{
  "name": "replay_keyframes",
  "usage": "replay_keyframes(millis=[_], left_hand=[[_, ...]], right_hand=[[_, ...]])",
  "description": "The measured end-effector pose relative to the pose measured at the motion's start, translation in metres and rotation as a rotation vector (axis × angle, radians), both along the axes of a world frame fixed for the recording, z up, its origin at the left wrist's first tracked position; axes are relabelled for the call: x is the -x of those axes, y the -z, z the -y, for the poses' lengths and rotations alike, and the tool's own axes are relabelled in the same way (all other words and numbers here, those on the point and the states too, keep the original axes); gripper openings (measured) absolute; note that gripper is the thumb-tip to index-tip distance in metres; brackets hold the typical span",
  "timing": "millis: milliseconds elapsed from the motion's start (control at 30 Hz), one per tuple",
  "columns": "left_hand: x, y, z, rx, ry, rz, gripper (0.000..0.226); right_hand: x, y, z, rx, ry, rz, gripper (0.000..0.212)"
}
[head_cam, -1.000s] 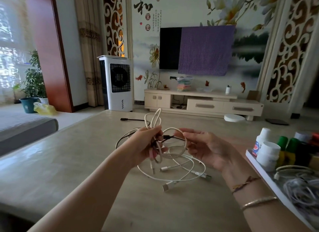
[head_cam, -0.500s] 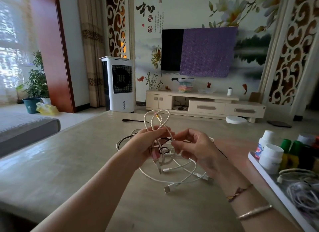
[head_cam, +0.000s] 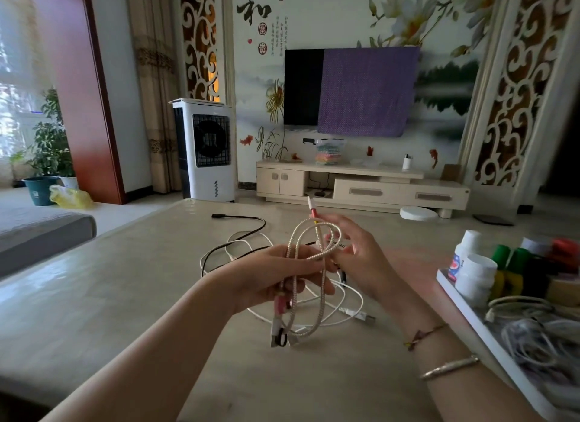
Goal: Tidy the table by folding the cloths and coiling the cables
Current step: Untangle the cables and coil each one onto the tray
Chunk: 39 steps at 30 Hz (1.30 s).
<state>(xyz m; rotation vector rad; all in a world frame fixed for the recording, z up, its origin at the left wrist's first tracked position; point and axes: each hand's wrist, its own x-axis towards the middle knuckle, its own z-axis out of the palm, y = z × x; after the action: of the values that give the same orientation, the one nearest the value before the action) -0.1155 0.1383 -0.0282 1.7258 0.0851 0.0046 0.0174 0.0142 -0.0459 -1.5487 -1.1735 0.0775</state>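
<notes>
- Farthest left on the beige table [head_cam: 94,296] lies a black cable [head_cam: 251,230], one in number. Its plug end points away from the person, and it snakes back toward the pile under the hands. It looks untouched, so I judge it is waiting its turn.
- The left hand [head_cam: 276,277] is closed around the gathered loops of a silver braided cable [head_cam: 301,242], fingers pressed together on the bundle. This hand seems to act as the anchor, pinning the finished turns so they cannot spring apart. Below the fist hang the cable's lower loop and some connectors with pink and red housings; how many there are I cannot tell.
- Two loops of the braided cable stand above the fist, between the hands.
- Under the hands, loose on the table, sprawls a white cable [head_cam: 351,308] with a metal USB plug at its right end. It may be more than one lead; the tangle hides the count.
- The right hand [head_cam: 354,255] is half open, with fingertips pinching the braided cable's free end. Its red-collared plug [head_cam: 312,209] points up. This grip suits guiding the next turn round the coil.
- At the far right a white tray [head_cam: 464,305] holds two white bottles [head_cam: 475,274], green-capped containers [head_cam: 508,258] and already gathered pale cables [head_cam: 539,333].
- No cloth lies on the table in view.
</notes>
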Motion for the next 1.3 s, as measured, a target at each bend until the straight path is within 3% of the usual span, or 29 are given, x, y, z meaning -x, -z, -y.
replay_keyframes(millis=[133, 233, 333, 467, 567, 733, 833, 1000, 1100, 1300], left_hand=[[-0.003, 0.003, 0.000, -0.127, -0.108, -0.011, 0.022], [-0.007, 0.008, 0.002, -0.135, -0.177, -0.033, 0.026], [-0.011, 0.013, 0.006, -0.152, -0.265, -0.035, 0.028], [-0.019, 0.014, 0.003, 0.047, -0.402, 0.004, 0.025], [-0.017, 0.011, -0.001, 0.298, -0.481, 0.082, 0.019], [-0.014, 0.008, -0.007, 0.454, -0.484, 0.112, 0.033], [-0.016, 0.007, -0.011, 0.506, -0.496, 0.136, 0.036], [-0.016, 0.008, -0.019, 0.526, -0.545, 0.146, 0.033], [-0.017, 0.010, -0.022, 0.527, -0.562, 0.140, 0.045], [-0.018, 0.009, -0.022, 0.545, -0.628, 0.130, 0.030]], right_hand=[[-0.004, -0.003, 0.005, 0.029, -0.087, -0.269, 0.031], [0.000, -0.005, 0.003, 0.055, -0.072, -0.332, 0.036], [0.008, -0.004, 0.000, 0.119, -0.002, -0.224, 0.045], [0.014, 0.000, -0.004, 0.040, 0.141, -0.062, 0.028], [0.020, -0.002, -0.004, 0.086, 0.020, 0.040, 0.016], [0.023, -0.006, -0.002, 0.195, -0.121, 0.025, 0.009], [0.020, -0.006, 0.003, 0.301, -0.161, -0.004, 0.014], [0.023, -0.002, 0.003, 0.520, -0.097, 0.172, 0.026], [0.025, 0.001, 0.001, 0.482, -0.069, 0.235, 0.025], [0.024, 0.003, 0.002, 0.337, -0.038, 0.203, 0.023]])
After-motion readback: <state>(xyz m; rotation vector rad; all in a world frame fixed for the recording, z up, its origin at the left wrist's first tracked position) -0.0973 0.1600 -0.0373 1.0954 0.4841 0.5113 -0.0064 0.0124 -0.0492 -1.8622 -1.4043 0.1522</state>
